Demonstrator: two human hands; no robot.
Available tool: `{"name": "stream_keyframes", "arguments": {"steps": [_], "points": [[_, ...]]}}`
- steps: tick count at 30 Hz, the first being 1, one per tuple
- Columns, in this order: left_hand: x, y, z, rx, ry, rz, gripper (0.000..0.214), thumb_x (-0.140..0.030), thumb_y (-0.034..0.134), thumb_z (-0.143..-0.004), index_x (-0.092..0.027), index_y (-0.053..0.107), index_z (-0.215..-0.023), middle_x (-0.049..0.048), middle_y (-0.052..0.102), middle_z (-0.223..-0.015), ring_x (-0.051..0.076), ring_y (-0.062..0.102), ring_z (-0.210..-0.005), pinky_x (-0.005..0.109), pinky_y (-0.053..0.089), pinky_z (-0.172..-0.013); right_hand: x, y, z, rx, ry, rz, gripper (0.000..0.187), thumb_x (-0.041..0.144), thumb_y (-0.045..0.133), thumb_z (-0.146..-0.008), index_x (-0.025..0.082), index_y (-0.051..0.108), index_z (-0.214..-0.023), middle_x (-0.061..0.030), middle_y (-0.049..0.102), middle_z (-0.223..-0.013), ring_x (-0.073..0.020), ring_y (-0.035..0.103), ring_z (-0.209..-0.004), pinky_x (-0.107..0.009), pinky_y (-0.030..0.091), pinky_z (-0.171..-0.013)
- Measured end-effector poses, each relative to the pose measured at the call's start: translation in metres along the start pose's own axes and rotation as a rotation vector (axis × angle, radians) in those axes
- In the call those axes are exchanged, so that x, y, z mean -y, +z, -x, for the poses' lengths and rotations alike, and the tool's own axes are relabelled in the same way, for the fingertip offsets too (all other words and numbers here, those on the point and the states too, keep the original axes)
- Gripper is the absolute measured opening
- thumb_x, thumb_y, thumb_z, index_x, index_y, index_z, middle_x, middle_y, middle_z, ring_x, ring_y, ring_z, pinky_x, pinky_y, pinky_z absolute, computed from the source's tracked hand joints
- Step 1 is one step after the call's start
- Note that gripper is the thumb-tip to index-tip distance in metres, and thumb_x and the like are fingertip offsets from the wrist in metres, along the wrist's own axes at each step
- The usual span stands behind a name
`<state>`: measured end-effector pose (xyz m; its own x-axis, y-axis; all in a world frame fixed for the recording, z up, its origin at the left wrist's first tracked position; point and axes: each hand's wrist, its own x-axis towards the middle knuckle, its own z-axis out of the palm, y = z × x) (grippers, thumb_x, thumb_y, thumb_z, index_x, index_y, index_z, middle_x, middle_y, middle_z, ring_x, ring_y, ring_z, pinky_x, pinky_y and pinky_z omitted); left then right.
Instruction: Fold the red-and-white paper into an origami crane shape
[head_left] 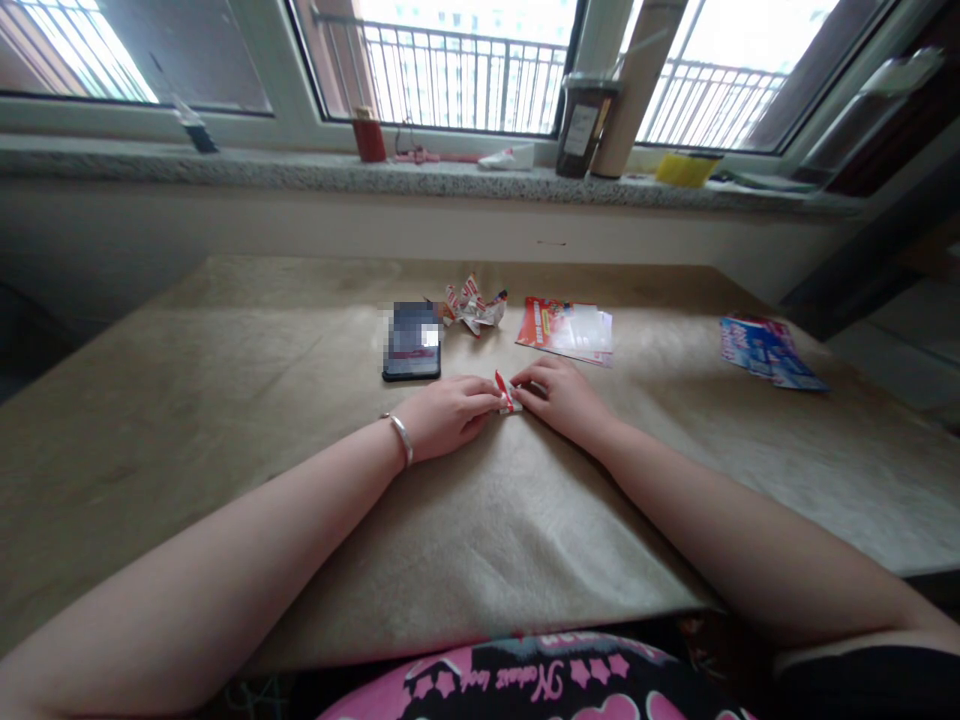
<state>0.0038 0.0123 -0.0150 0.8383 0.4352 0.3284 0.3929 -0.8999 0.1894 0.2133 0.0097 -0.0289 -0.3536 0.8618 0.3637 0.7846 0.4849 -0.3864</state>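
Observation:
A small folded piece of red and white paper [505, 393] lies on the brown paper-covered table [225, 400] between my two hands. My left hand [448, 414], with a silver bangle at the wrist, pinches the paper's left side with closed fingers. My right hand [559, 394] presses and pinches its right side, fingers curled together. Most of the paper is hidden under my fingertips.
A dark phone [412, 341] lies just beyond my left hand. Behind it sit a folded paper figure [474, 306], a red and white leaflet [566, 329] and, far right, a blue leaflet [765, 350]. The window sill [300, 172] holds a red cup, a dark jar and a yellow item.

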Motion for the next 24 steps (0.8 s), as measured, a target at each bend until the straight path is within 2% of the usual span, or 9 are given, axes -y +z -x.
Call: {"name": "stream_keyframes", "arguments": {"steps": [6,11,16,24], "points": [[0.001,0.001,0.001,0.016,-0.003,-0.049,0.030,-0.014,0.040,-0.083,-0.018,0.057,-0.108,0.0096,0.058,-0.111,0.016,0.055,-0.102,0.031,0.045,-0.089,0.005,-0.003,0.005,-0.024,-0.036,0.010,0.018,0.031,0.053,-0.080,0.021,0.064,-0.091,-0.0044,0.063,-0.090,-0.0161,0.056,-0.085,-0.028,0.043,-0.077],[-0.001,0.000,0.001,0.006,0.006,-0.075,0.029,-0.014,0.042,-0.083,-0.017,0.057,-0.107,0.0105,0.059,-0.112,0.017,0.055,-0.104,0.032,0.045,-0.090,0.011,-0.011,0.010,0.020,-0.181,0.035,0.013,0.027,0.053,-0.080,0.022,0.065,-0.083,-0.0035,0.064,-0.091,-0.0155,0.056,-0.086,-0.027,0.042,-0.078],[-0.008,-0.006,0.003,0.054,0.030,-0.141,0.036,-0.016,0.047,-0.080,-0.018,0.053,-0.115,0.0099,0.057,-0.117,0.020,0.054,-0.106,0.035,0.046,-0.089,0.013,-0.018,0.011,0.085,-0.284,0.125,0.018,0.027,0.049,-0.083,0.022,0.065,-0.083,-0.0047,0.065,-0.086,-0.0181,0.055,-0.091,-0.029,0.042,-0.080],[-0.014,-0.006,0.003,0.055,-0.057,-0.183,0.033,-0.016,0.043,-0.081,-0.020,0.056,-0.111,0.0067,0.059,-0.110,0.019,0.055,-0.102,0.035,0.044,-0.089,0.017,-0.021,0.011,0.134,-0.305,0.214,0.020,0.024,0.046,-0.083,0.020,0.066,-0.082,-0.0045,0.066,-0.085,-0.0171,0.058,-0.083,-0.028,0.042,-0.075]]}}
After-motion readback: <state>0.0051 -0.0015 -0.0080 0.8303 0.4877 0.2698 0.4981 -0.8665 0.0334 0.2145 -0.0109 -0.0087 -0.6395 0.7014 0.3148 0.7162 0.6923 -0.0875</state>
